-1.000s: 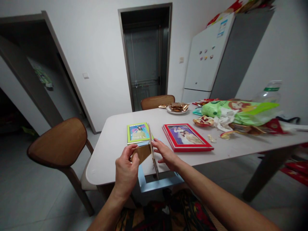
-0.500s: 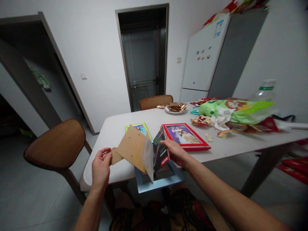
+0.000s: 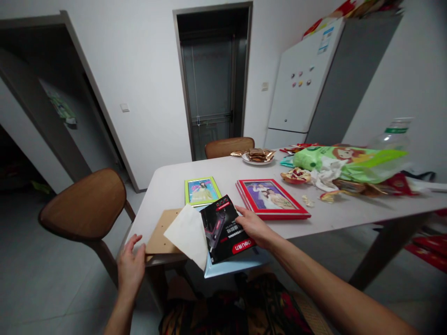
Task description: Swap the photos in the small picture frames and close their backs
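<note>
My right hand grips the right edge of a black printed card with a red label, tilted toward me. Underneath is a light blue picture frame, mostly covered by the card. A white sheet lies left of the card, overlapping a brown backing board at the table's near edge. Beside the board's left corner, my left hand is open with its fingers apart; whether a fingertip touches the board I cannot tell. Beyond the card lie a lime-green picture frame and a red picture frame, both with photos.
On the white table are a plate of wrapped snacks, a piece of pomegranate, crumpled tissue, a green plastic bag and a clear bottle. A wooden chair stands at the left.
The backing board has come down flat onto the table's near edge and my left hand has let go of it. The card and white sheet have turned from edge-on to face-up.
</note>
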### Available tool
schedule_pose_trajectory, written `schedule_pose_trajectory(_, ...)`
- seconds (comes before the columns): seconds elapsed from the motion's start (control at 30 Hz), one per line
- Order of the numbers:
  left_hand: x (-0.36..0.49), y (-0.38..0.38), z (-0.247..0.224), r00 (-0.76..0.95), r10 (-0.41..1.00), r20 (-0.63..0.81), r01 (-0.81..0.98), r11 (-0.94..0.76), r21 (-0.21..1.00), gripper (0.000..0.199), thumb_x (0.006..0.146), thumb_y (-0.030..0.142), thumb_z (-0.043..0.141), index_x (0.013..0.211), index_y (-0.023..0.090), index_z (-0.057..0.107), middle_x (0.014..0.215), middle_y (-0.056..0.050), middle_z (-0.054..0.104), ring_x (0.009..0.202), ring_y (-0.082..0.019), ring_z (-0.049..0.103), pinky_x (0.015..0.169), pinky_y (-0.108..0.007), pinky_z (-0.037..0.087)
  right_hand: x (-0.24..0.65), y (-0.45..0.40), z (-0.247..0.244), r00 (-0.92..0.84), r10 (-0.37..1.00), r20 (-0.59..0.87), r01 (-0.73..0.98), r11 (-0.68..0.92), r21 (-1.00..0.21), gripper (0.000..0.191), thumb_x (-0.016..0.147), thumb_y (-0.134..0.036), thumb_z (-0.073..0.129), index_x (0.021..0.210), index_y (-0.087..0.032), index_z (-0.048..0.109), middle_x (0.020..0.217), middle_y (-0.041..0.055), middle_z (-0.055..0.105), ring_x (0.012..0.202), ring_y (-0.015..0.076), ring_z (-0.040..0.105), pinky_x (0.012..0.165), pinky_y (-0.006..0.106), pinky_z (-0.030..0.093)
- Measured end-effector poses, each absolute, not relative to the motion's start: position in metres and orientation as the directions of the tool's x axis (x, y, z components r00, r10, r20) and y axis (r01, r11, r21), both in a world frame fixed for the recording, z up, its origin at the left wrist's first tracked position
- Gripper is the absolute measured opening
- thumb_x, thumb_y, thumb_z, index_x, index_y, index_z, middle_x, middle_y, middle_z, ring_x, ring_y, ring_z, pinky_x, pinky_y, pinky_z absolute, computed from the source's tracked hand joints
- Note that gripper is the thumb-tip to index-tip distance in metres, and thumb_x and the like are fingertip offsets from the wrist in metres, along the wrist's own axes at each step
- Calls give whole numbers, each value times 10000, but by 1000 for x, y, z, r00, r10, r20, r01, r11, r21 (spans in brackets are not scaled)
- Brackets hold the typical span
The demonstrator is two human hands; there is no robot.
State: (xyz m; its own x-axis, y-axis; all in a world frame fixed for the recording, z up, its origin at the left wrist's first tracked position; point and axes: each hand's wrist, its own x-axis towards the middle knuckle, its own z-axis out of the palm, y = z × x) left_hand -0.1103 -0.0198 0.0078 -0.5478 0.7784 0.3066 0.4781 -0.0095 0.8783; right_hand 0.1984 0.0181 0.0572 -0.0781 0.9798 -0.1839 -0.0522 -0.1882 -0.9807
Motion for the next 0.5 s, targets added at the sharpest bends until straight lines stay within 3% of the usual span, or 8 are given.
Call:
schedule_pose_trajectory(0.07, -95, -28, 17, -430, 823, 372, 594, -52, 803, 297, 663, 362, 525, 899, 202, 608, 1002, -75, 604, 994, -254, 502, 889, -378, 339, 198, 17, 56, -71, 983, -167, -48, -171, -984, 545, 602, -56, 374, 1126, -181, 457, 494, -40, 582, 440, 121, 553, 424, 194, 399)
schedule_pose_trajectory(0.17, -64, -36, 33, -232, 915, 331, 639, -113, 761, 263, 697, 402, 503, 803, 209, 646, 863, -75, 648, 869, -267, 547, 839, -411, 355, 198, 14, 55, -66, 987, -149, -41, -152, -988, 569, 603, -67, 370, 1155, -184, 438, 513, -37, 594, 434, 120, 547, 418, 195, 395)
schedule_pose_trajectory(0.3, -21, -34, 45, -79, 906, 416, 680, -257, 687, 179, 700, 312, 529, 791, 220, 653, 807, -66, 661, 797, -256, 561, 814, -417, 359, 197, 13, 55, -57, 984, -168, -12, -168, -986, 574, 600, -66, 377, 1158, -191, 438, 498, -42, 589, 414, 114, 530, 397, 185, 369)
schedule_pose_trajectory(0.4, 11, -30, 46, 47, 862, 505, 673, -401, 621, 259, 726, 255, 507, 963, 222, 606, 942, -84, 639, 892, -251, 546, 839, -412, 357, 196, 15, 57, -73, 982, -175, -70, -180, -981, 486, 645, -97, 394, 1115, -194, 471, 529, -32, 606, 435, 117, 538, 428, 201, 394)
schedule_pose_trajectory(0.5, 38, -30, 41, 275, 843, 462, 578, -529, 622, 367, 737, 270, 513, 1102, 232, 518, 1116, -92, 564, 1028, -250, 497, 914, -431, 314, 197, 18, 58, -112, 975, -194, -166, -211, -963, 299, 734, -251, 414, 991, -164, 537, 663, 22, 648, 561, 147, 588, 511, 246, 440)
